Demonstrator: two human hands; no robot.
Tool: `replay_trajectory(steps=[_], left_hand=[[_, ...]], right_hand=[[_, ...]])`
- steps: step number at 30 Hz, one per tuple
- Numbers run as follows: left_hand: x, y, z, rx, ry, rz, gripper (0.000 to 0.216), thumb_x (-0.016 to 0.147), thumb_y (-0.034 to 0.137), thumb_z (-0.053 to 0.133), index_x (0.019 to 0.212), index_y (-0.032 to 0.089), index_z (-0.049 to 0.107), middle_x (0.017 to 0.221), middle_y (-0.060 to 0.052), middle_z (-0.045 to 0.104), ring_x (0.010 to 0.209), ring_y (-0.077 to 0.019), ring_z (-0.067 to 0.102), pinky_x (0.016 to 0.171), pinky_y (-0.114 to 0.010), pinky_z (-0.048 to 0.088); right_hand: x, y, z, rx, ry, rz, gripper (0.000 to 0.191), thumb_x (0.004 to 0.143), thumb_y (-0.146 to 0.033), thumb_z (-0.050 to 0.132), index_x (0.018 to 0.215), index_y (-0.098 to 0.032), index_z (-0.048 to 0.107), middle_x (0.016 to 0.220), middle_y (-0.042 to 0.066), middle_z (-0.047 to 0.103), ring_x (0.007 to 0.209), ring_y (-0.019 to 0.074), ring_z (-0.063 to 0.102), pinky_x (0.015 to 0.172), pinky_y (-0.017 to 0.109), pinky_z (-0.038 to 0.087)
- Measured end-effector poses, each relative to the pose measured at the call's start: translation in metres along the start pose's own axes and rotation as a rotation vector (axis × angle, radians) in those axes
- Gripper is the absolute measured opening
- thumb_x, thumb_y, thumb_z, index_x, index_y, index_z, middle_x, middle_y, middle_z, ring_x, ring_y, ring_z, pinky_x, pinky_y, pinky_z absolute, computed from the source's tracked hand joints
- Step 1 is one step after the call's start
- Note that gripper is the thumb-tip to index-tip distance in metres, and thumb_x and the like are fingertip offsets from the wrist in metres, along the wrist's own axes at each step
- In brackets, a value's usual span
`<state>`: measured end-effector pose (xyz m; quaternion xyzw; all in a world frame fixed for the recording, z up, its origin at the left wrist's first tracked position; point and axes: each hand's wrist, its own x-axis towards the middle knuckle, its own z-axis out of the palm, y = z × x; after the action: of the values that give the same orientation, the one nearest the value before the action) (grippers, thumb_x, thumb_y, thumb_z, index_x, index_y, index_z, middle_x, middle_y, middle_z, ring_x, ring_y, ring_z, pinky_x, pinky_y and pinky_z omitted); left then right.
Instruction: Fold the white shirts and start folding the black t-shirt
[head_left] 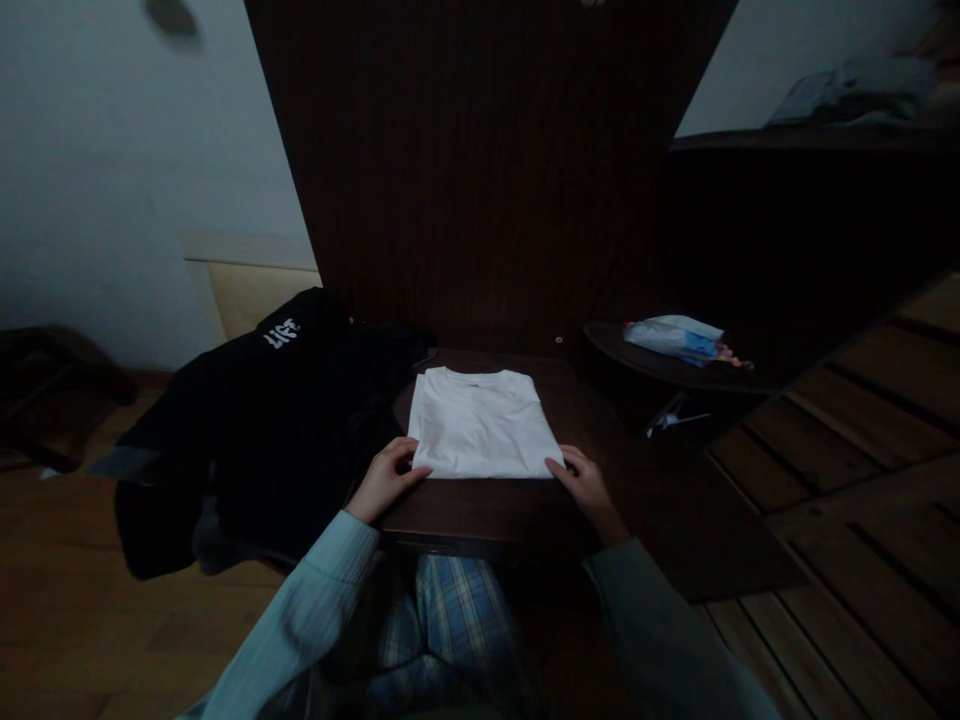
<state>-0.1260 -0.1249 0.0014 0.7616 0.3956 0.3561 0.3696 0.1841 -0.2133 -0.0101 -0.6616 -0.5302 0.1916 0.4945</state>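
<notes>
A folded white T-shirt (pixel 480 424) lies flat on a small dark wooden table (pixel 480 515) in front of me. My left hand (pixel 386 478) rests at the shirt's near left corner, fingers curled with the tips on the cloth edge. At the near right corner my right hand (pixel 585 482) lies the same way, fingertips touching the hem. Neither hand has lifted the shirt. Both arms wear light long sleeves, and my plaid trousers show below the table edge.
A heap of black clothing (pixel 262 420) with white lettering sits left of the shirt, spilling off the table. A round dark side table (pixel 675 368) at the right holds a plastic packet (pixel 675 338). Dark wooden panel behind; wooden floor around.
</notes>
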Motion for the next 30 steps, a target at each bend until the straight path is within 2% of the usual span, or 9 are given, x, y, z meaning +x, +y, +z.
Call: replay_trajectory(steps=[4, 7, 11, 14, 17, 20, 23, 26, 30], left_hand=[[0.001, 0.002, -0.002, 0.028, -0.027, 0.013, 0.02, 0.07, 0.036, 0.059, 0.075, 0.017, 0.064, 0.096, -0.007, 0.056, 0.095, -0.0198, 0.054, 0.087, -0.032, 0.044], [0.001, 0.003, -0.002, 0.051, -0.055, 0.028, 0.018, 0.07, 0.034, 0.059, 0.074, 0.017, 0.064, 0.098, -0.008, 0.055, 0.097, -0.0201, 0.053, 0.088, -0.031, 0.042], [0.001, 0.003, -0.001, 0.04, -0.014, 0.017, 0.018, 0.068, 0.034, 0.061, 0.066, 0.017, 0.056, 0.093, -0.006, 0.055, 0.091, -0.0184, 0.054, 0.083, -0.03, 0.043], [0.001, 0.003, -0.002, -0.005, -0.007, -0.018, 0.022, 0.065, 0.037, 0.062, 0.064, 0.017, 0.054, 0.093, -0.006, 0.055, 0.089, -0.018, 0.054, 0.081, -0.03, 0.044], [0.002, 0.003, -0.005, -0.1, -0.039, -0.072, 0.026, 0.069, 0.043, 0.056, 0.068, 0.017, 0.06, 0.096, -0.007, 0.056, 0.094, -0.0192, 0.053, 0.087, -0.03, 0.041], [0.004, 0.001, -0.009, -0.244, -0.052, -0.162, 0.037, 0.073, 0.049, 0.048, 0.074, 0.015, 0.064, 0.101, -0.008, 0.058, 0.098, -0.0209, 0.052, 0.09, -0.032, 0.039], [0.006, -0.001, -0.011, -0.348, -0.074, -0.229, 0.043, 0.07, 0.054, 0.051, 0.079, 0.014, 0.066, 0.103, -0.01, 0.059, 0.096, -0.0226, 0.053, 0.087, -0.033, 0.04], [0.009, -0.003, -0.01, -0.337, -0.078, -0.248, 0.045, 0.062, 0.058, 0.059, 0.071, 0.014, 0.066, 0.097, -0.01, 0.059, 0.093, -0.0229, 0.053, 0.086, -0.033, 0.039], [0.012, -0.004, -0.008, -0.309, -0.046, -0.248, 0.045, 0.055, 0.059, 0.064, 0.06, 0.015, 0.063, 0.092, -0.008, 0.059, 0.089, -0.0217, 0.053, 0.084, -0.031, 0.039]], right_hand=[[0.001, -0.002, -0.007, 0.016, -0.089, -0.009, 0.039, 0.063, -0.055, 0.056, 0.068, -0.017, 0.065, 0.08, 0.008, 0.062, 0.075, 0.0209, 0.056, 0.061, 0.029, 0.042], [0.002, 0.001, -0.008, -0.004, -0.089, 0.037, 0.042, 0.062, -0.057, 0.055, 0.069, -0.017, 0.065, 0.068, 0.004, 0.061, 0.064, 0.0179, 0.052, 0.057, 0.028, 0.04], [0.002, 0.004, -0.006, 0.003, -0.074, 0.114, 0.044, 0.058, -0.059, 0.056, 0.065, -0.016, 0.064, 0.057, 0.002, 0.057, 0.056, 0.0159, 0.048, 0.052, 0.027, 0.037], [0.003, 0.004, -0.008, 0.049, -0.083, 0.154, 0.042, 0.055, -0.057, 0.06, 0.065, -0.017, 0.065, 0.058, 0.002, 0.059, 0.055, 0.0157, 0.048, 0.052, 0.027, 0.037], [0.006, 0.002, -0.015, 0.177, -0.123, 0.209, 0.04, 0.056, -0.054, 0.061, 0.07, -0.017, 0.066, 0.069, 0.004, 0.065, 0.065, 0.0185, 0.054, 0.06, 0.029, 0.041], [0.011, -0.002, -0.024, 0.295, -0.214, 0.28, 0.036, 0.057, -0.05, 0.061, 0.073, -0.018, 0.067, 0.077, 0.005, 0.067, 0.072, 0.0191, 0.057, 0.067, 0.03, 0.042], [0.016, -0.007, -0.029, 0.305, -0.356, 0.348, 0.032, 0.056, -0.046, 0.065, 0.074, -0.019, 0.068, 0.076, 0.003, 0.067, 0.073, 0.0186, 0.057, 0.071, 0.031, 0.042], [0.021, -0.011, -0.03, 0.267, -0.469, 0.383, 0.03, 0.055, -0.046, 0.067, 0.069, -0.019, 0.067, 0.073, 0.003, 0.067, 0.074, 0.0197, 0.058, 0.075, 0.033, 0.042], [0.025, -0.017, -0.03, 0.219, -0.537, 0.36, 0.028, 0.053, -0.044, 0.068, 0.064, -0.018, 0.066, 0.071, 0.002, 0.067, 0.073, 0.0197, 0.057, 0.075, 0.034, 0.042]])
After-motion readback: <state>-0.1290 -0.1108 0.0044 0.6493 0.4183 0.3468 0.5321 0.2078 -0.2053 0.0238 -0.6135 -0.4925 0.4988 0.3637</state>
